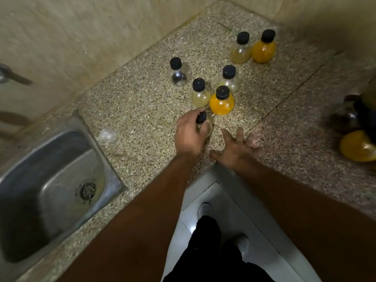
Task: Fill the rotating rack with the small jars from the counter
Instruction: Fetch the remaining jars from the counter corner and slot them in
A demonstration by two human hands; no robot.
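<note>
Several small round jars with black caps stand on the speckled counter [142, 110]. My left hand [189, 135] is shut on a clear jar [205, 125] at its neck, nearest me. Just beyond it stand a pale yellow jar [200, 94] and an orange jar [221, 101], with another pale jar [228, 79] behind and a clear jar [178, 72] to the left. A pale jar [241, 48] and an orange jar [263, 47] stand near the far corner. My right hand [238, 147] hovers open over the counter edge, holding nothing. The rack [358, 127] at the right edge is blurred and carries dark and orange jars.
A steel sink [50, 190] with a drain lies at the left, and a tap [12, 75] juts from the tiled wall. Walls close the counter at the back and right. Below, the white floor and my feet show.
</note>
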